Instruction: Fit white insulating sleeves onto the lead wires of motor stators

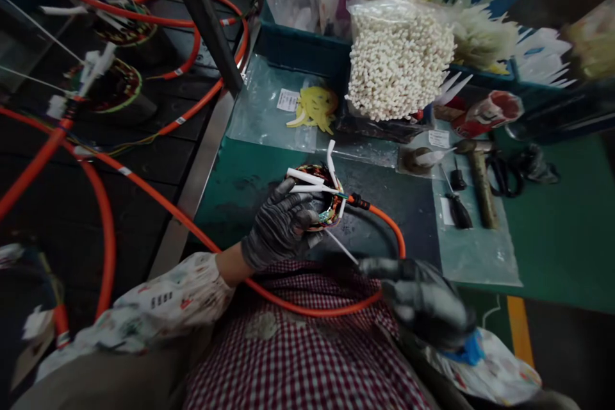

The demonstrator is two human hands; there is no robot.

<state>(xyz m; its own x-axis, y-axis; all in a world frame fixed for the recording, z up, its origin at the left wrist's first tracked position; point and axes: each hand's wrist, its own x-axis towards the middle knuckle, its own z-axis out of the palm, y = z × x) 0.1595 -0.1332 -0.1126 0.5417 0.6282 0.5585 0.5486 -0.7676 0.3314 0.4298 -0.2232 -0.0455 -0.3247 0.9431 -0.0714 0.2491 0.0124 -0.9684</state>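
Resting on the green tabletop [230,173], the wound stator [332,213] will likely handle as dense and stiff, its windings easily nicked, so its outer wall suits a hold. The left hand [276,230] grips its left side, fingers slightly spread; the right hand's [423,298] blurred fingers meet a white cord [342,247], closure unclear.

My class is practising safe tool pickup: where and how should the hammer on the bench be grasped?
Probably best by the near half of the hammer's handle, the right hand coming from above and the person's side. The hammer lies flat, its head at the far end, its long, straight handle pointing towards the person, so fingers can close across it.
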